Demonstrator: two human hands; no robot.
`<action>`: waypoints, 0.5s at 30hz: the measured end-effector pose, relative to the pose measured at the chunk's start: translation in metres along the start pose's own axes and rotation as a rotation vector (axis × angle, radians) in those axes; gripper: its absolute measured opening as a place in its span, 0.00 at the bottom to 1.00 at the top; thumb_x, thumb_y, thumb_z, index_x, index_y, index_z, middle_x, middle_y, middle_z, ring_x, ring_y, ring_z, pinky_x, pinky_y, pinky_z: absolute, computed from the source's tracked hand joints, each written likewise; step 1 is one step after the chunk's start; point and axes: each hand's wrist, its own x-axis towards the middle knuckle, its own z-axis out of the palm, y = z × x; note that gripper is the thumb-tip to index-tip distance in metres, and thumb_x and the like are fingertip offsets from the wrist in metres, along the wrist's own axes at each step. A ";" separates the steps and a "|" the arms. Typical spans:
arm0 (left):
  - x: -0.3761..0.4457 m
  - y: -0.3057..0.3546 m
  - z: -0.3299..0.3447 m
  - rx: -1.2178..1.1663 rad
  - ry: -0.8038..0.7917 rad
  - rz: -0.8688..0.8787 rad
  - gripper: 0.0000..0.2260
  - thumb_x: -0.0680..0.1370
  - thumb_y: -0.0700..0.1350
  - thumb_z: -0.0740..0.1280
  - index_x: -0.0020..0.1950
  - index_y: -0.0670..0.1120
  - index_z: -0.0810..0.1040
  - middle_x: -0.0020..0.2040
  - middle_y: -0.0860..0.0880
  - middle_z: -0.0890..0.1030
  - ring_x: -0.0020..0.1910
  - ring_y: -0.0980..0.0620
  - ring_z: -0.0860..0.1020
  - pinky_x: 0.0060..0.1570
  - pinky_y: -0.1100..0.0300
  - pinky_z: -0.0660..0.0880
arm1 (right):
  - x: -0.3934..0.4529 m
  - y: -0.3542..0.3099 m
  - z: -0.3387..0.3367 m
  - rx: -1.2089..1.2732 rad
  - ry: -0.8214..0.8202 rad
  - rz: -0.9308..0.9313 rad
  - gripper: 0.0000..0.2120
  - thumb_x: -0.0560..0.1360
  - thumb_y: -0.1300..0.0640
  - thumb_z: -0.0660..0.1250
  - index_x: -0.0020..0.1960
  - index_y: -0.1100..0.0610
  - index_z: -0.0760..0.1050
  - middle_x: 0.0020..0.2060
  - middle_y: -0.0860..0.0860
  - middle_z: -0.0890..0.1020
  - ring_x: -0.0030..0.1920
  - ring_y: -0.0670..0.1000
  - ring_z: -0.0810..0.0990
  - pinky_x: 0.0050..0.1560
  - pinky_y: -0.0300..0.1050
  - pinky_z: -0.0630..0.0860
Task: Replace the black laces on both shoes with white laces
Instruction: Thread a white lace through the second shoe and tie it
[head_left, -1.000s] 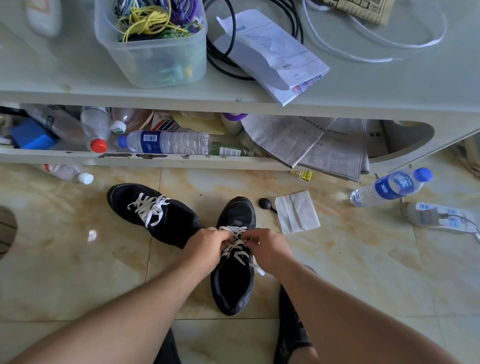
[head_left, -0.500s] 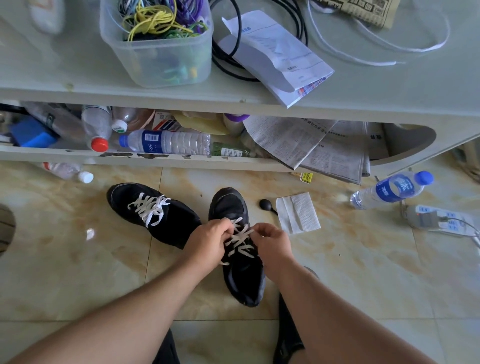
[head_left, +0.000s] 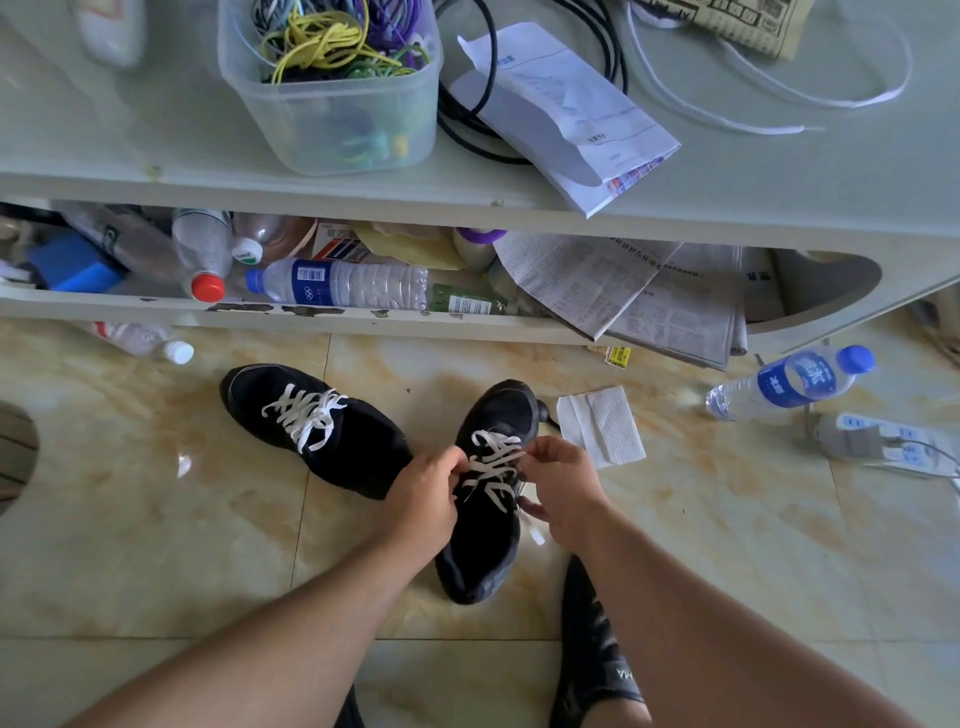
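Observation:
Two black shoes lie on the tiled floor. The left shoe (head_left: 317, 426) points up-left and carries a white lace (head_left: 306, 418). The right shoe (head_left: 488, 519) stands between my hands, toe away from me, with a white lace (head_left: 491, 465) crossed over its eyelets. My left hand (head_left: 423, 501) grips the shoe's left side at the lacing. On the other side, my right hand (head_left: 558, 488) pinches the white lace at the shoe's right edge; a loose lace end (head_left: 535, 532) shows below it.
A low table (head_left: 727, 192) stands ahead with a plastic tub of cords (head_left: 332, 88), black cables, papers and a white lace (head_left: 810, 98). Its shelf holds bottles and newspapers. A tissue (head_left: 602, 426), water bottle (head_left: 789, 382) and power strip (head_left: 883, 441) lie at right.
The right shoe was slid away from me and has turned, its toe now pointing up-right. Both hands moved with it and stay at the lacing.

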 end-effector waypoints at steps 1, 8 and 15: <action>-0.001 -0.001 0.000 -0.021 0.009 -0.031 0.16 0.79 0.32 0.64 0.59 0.52 0.77 0.50 0.54 0.81 0.49 0.49 0.80 0.46 0.55 0.75 | 0.000 0.001 -0.001 -0.021 0.001 -0.011 0.07 0.79 0.67 0.67 0.45 0.57 0.78 0.40 0.52 0.83 0.41 0.50 0.80 0.42 0.49 0.84; 0.006 0.007 -0.008 0.040 -0.034 -0.025 0.17 0.86 0.46 0.61 0.71 0.62 0.77 0.50 0.55 0.85 0.48 0.50 0.83 0.40 0.57 0.73 | 0.000 -0.001 0.002 -0.397 -0.034 -0.164 0.14 0.80 0.62 0.60 0.45 0.45 0.76 0.43 0.51 0.79 0.43 0.57 0.79 0.45 0.70 0.83; 0.006 0.006 -0.008 0.120 -0.032 0.059 0.11 0.84 0.49 0.65 0.61 0.61 0.84 0.51 0.57 0.85 0.46 0.53 0.83 0.37 0.60 0.74 | -0.005 -0.008 0.007 -0.558 -0.062 -0.209 0.15 0.81 0.62 0.60 0.44 0.44 0.76 0.45 0.52 0.82 0.38 0.54 0.77 0.40 0.65 0.83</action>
